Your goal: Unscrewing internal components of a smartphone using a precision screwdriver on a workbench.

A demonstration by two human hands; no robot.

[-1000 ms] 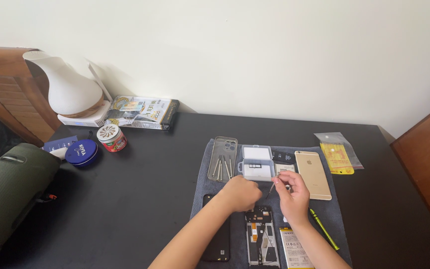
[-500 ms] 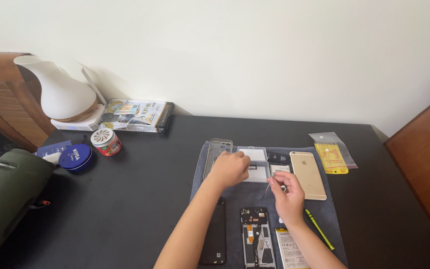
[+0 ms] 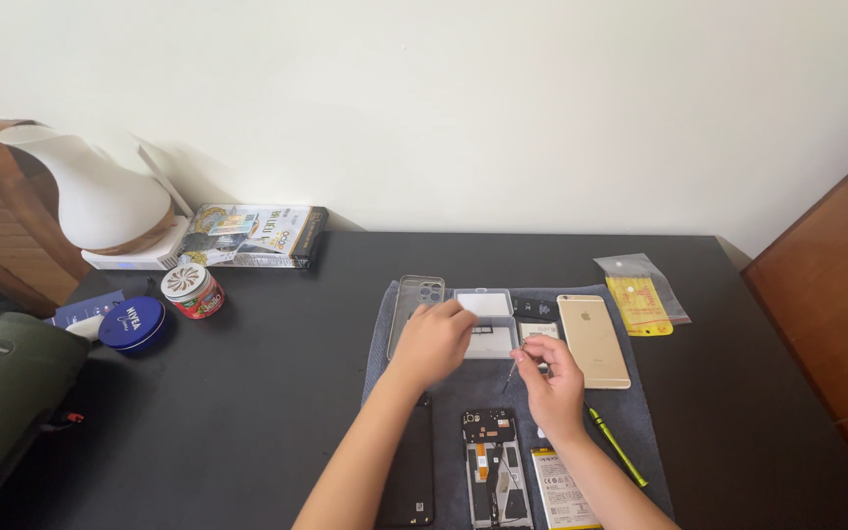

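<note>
My left hand point(image 3: 434, 339) reaches over a small clear parts box point(image 3: 491, 306) at the back of a grey mat point(image 3: 483, 385). Its fingers are bunched at the box's edge, and anything pinched in them is hidden. My right hand point(image 3: 552, 381) grips a thin metal tool point(image 3: 511, 374), tip pointing down-left at the mat. An opened phone point(image 3: 492, 469) lies below both hands, between a black panel point(image 3: 410, 471) and a battery point(image 3: 561, 491). A gold phone point(image 3: 593, 340) lies face down right of the box, and a clear case point(image 3: 412, 297) lies to its left.
A yellow-green screwdriver point(image 3: 618, 447) lies on the mat's right side, with a bagged yellow item point(image 3: 640, 294) beyond. At the table's left are a white lamp point(image 3: 100, 196), a book point(image 3: 252, 232), a red jar point(image 3: 191, 291), a blue tin point(image 3: 132, 323) and a green bag point(image 3: 2, 393). A wooden panel point(image 3: 836, 294) flanks the right.
My left hand has moved from above the opened phone up to the clear parts box. My right hand has kept the tool in about the same place.
</note>
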